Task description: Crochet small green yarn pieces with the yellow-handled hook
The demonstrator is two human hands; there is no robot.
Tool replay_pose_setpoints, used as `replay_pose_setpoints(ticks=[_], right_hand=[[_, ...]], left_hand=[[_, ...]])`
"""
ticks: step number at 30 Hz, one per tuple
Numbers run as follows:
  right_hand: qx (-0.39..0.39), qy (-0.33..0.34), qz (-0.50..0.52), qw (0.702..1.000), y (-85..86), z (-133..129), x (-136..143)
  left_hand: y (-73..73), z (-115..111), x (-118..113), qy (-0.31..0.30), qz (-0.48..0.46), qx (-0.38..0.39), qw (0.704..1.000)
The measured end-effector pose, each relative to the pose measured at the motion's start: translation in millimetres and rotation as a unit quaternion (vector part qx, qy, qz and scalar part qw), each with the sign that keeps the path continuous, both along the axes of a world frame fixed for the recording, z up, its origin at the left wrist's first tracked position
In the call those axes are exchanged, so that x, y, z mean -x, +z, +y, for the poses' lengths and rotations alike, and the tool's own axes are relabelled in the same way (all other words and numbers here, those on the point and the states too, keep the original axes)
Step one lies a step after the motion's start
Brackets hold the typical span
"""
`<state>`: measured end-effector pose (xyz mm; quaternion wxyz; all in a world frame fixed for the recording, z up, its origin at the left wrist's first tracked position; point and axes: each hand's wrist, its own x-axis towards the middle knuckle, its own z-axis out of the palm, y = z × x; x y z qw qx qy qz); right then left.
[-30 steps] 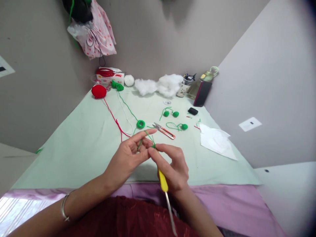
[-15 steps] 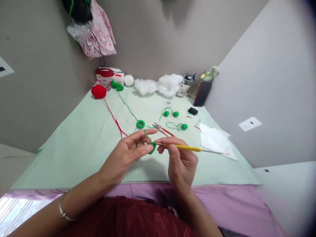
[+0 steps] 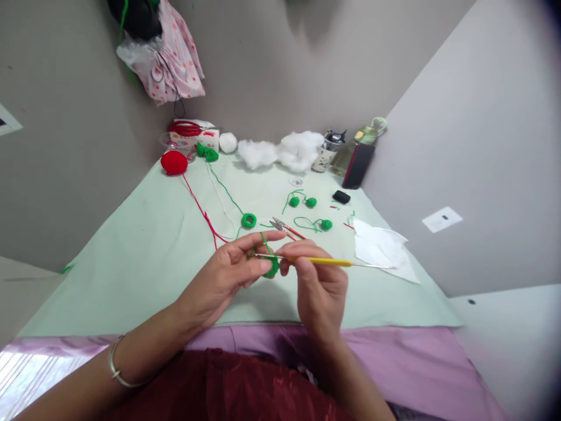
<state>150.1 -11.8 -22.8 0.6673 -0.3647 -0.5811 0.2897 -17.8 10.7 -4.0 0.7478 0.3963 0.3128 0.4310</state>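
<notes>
My left hand (image 3: 230,272) pinches a small green crochet piece (image 3: 272,268) between thumb and fingers, with green yarn running over its raised index finger. In my right hand (image 3: 322,286) is a crochet hook with a yellow handle (image 3: 333,262), held like a pen. Its metal tip points left and lies at the top edge of the green piece. Just beyond my fingers are small snips (image 3: 287,228) with orange handles and a green yarn ring (image 3: 248,220). Several small green balls (image 3: 325,224) with yarn tails rest on the table.
At the back of the pale green tabletop (image 3: 131,263) stand a red yarn ball (image 3: 174,162), white stuffing (image 3: 300,151), a pen cup (image 3: 324,156), a phone (image 3: 358,166) and a bottle (image 3: 370,133). White paper (image 3: 381,248) and a black object (image 3: 341,197) lie at the right.
The hook has shifted left, and its tip now shows past the green piece. My right hand has moved slightly left with it. The yarn at my left index finger stands differently.
</notes>
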Motion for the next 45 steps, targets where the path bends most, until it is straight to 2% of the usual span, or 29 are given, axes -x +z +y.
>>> replay_pose_setpoints(ticks=[4,8,11,13,16,18,21,24,27,28,29,31,33,35,38,41,43,45], right_hand=[[0.029,0.000,0.007,1.000,-3.3,2,1],[0.064,0.061,0.091,0.992,-6.7,5,-3],[0.069,0.072,0.095,0.990,-4.6,3,-4],[0.052,0.052,0.057,0.996,-1.5,-1,-4],[-0.009,-0.001,-0.054,0.999,2.5,-8,-5],[-0.074,-0.028,-0.139,0.987,2.7,-11,-4],[-0.179,-0.066,-0.242,0.951,-2.0,-12,-3],[-0.229,-0.118,-0.308,0.916,-9.9,-11,-1],[-0.247,-0.162,-0.370,0.881,-15.3,-12,-1],[-0.251,-0.166,-0.369,0.879,-15.5,-12,-1],[-0.245,-0.159,-0.350,0.890,-14.9,-12,-2],[-0.194,-0.128,-0.250,0.940,-11.2,-11,-3],[-0.112,-0.083,-0.117,0.983,-6.0,-8,-3],[-0.047,-0.039,-0.032,0.998,-1.5,-4,-2],[-0.036,-0.011,-0.047,0.998,1.0,0,1],[-0.078,-0.047,-0.120,0.989,-2.9,-1,4],[-0.123,-0.086,-0.187,0.971,-7.8,-3,5],[-0.181,-0.118,-0.261,0.941,-12.0,-6,3]], left_hand=[[-5.7,-3,2,-0.020,0.048,-0.065,0.997],[-9.8,-1,8,-0.016,0.065,-0.088,0.994],[-11.5,0,9,-0.013,0.073,-0.109,0.991],[-11.0,0,10,-0.008,0.089,-0.126,0.988],[-7.9,-2,10,0.010,0.134,-0.150,0.980],[-5.6,-4,10,0.031,0.167,-0.168,0.971],[-4.3,-7,7,0.067,0.193,-0.176,0.963],[-4.9,-9,3,0.078,0.172,-0.144,0.971],[-4.3,-7,0,0.023,0.094,-0.056,0.994],[-3.6,-6,0,-0.004,0.065,-0.019,0.998],[-2.8,-4,1,-0.026,0.041,0.015,0.999],[-1.2,0,3,-0.040,0.006,0.059,0.997],[-0.3,3,5,-0.022,-0.012,0.059,0.998],[-0.5,3,4,-0.004,-0.013,0.027,1.000],[-3.2,1,0,0.003,0.009,-0.034,0.999],[-6.9,-2,-5,0.040,0.033,-0.068,0.996],[-8.4,-3,-6,0.062,0.026,-0.063,0.996],[-8.4,-3,-6,0.049,0.005,-0.023,0.998]])
